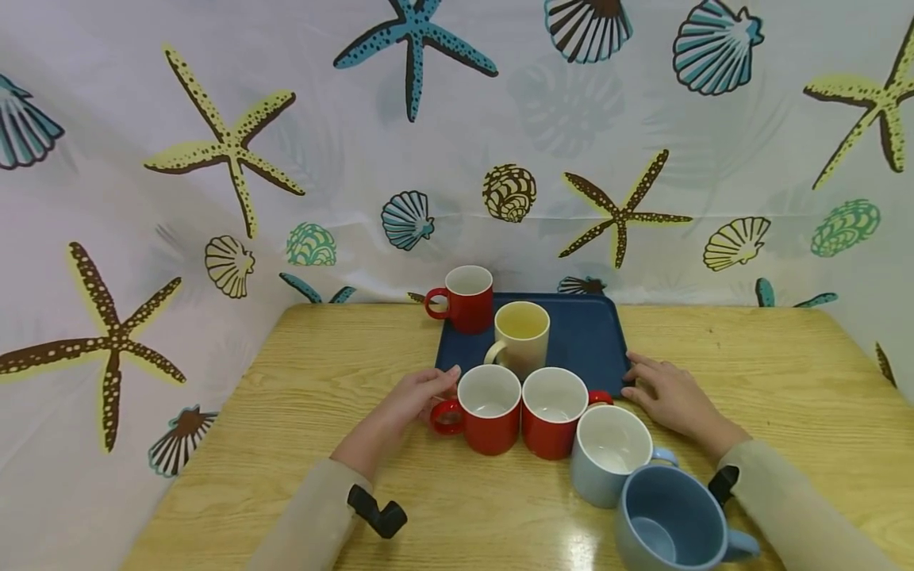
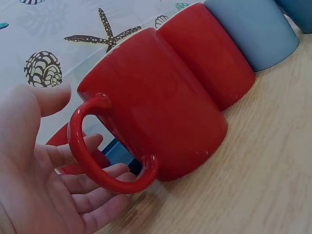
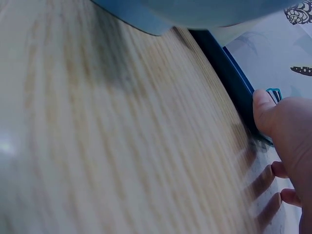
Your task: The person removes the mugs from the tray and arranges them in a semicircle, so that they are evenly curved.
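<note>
Red and upright, a mug (image 1: 493,432) is standing beside the loosely spread left hand (image 1: 417,396), while the relaxed right hand (image 1: 669,396) is touching the tray (image 1: 585,341).

A white cloth (image 1: 343,178) printed with starfish (image 1: 230,148) and shells (image 1: 509,193) hangs behind a wood-grained table (image 1: 321,357).

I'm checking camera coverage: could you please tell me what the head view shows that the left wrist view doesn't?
Of these two, only the head view shows the cream mug and the right hand. Only the left wrist view shows the palm of the left hand. Both show that hand, two neighbouring red mugs and the light blue mug.
</note>
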Tool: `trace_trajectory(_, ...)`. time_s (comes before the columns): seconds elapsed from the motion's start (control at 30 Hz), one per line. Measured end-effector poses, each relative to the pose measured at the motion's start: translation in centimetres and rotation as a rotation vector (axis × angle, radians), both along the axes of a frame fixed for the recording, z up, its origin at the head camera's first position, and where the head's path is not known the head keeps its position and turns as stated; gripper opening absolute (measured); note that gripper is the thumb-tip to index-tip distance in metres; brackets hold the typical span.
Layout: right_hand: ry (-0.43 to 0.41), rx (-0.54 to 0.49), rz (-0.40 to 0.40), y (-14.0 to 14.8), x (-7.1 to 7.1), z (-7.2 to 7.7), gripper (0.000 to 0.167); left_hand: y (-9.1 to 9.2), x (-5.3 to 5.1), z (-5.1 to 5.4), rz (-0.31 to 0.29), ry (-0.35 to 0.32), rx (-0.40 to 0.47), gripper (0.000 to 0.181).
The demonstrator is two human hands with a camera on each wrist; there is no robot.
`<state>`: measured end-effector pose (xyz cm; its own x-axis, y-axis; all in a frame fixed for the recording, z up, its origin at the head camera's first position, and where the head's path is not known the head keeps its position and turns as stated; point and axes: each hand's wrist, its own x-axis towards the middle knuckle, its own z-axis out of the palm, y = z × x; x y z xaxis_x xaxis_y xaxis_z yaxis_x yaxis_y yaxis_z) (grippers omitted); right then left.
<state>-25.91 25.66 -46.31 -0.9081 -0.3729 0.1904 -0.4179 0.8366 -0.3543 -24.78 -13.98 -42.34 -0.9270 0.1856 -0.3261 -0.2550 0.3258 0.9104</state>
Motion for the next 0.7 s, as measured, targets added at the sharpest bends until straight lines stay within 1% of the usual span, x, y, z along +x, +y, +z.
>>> trace_trajectory(0.13,-0.001,-0.002,0.002,0.0,0.0,0.0,0.021,0.3,-0.8,0.3,0.024,-0.006,-0.014,0.052)
trace_trajectory(0.23,0.0,-0.003,0.003,0.0,0.0,0.0,0.021,0.7,-1.4,0.4,0.031,-0.009,0.027,0.048)
trace_trajectory(0.37,-0.008,-0.005,-0.003,0.1,0.0,-0.1,0.022,1.2,-2.1,0.6,0.016,-0.004,0.072,0.045)
trace_trajectory(0.5,-0.004,-0.008,0.0,0.0,0.0,-0.1,0.021,1.6,-2.5,0.7,0.001,0.004,0.104,0.047)
trace_trajectory(0.63,0.009,-0.01,0.007,0.0,-0.1,-0.2,0.021,2.1,-3.0,0.7,-0.01,0.004,0.111,0.047)
trace_trajectory(0.7,0.012,-0.009,0.005,0.1,-0.1,-0.3,0.021,2.4,-3.1,0.8,-0.012,-0.005,0.1,0.045)
